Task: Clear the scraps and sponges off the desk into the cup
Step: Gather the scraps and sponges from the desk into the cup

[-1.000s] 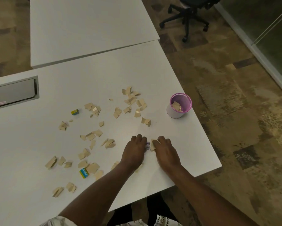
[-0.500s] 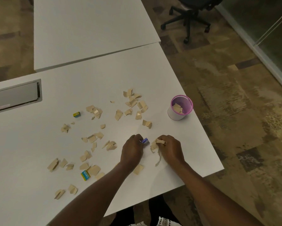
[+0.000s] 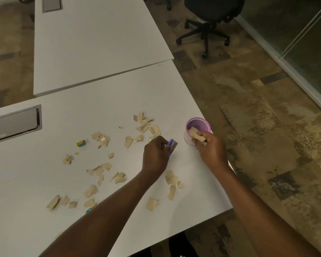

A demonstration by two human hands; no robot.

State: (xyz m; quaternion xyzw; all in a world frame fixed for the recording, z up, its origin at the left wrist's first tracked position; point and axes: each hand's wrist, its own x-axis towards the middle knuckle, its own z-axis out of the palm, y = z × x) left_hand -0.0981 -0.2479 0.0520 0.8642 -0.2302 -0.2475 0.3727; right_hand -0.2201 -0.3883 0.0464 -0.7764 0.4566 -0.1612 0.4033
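Observation:
A pink-rimmed cup [image 3: 202,121] stands near the right edge of the white desk [image 3: 63,127], with a tan scrap inside. My right hand [image 3: 210,148] is at the cup's near side and pinches tan paper scraps [image 3: 199,137] at its rim. Just left of it, my left hand [image 3: 156,154] holds a small blue and purple sponge [image 3: 172,145] above the desk. Several tan scraps [image 3: 100,170] lie scattered over the desk. A yellow and blue sponge [image 3: 81,143] lies to the left. Another sponge [image 3: 88,210] peeks out beside my left forearm.
A grey cable hatch [image 3: 13,123] is set into the desk at the left. A second white desk [image 3: 93,39] adjoins at the back. A black office chair [image 3: 209,17] stands on the patterned carpet beyond, and a glass wall [image 3: 308,43] runs along the right.
Both hands have lifted off the desk and moved toward the cup. The right hand carried scraps up to the rim; the left hand brought the blue sponge along.

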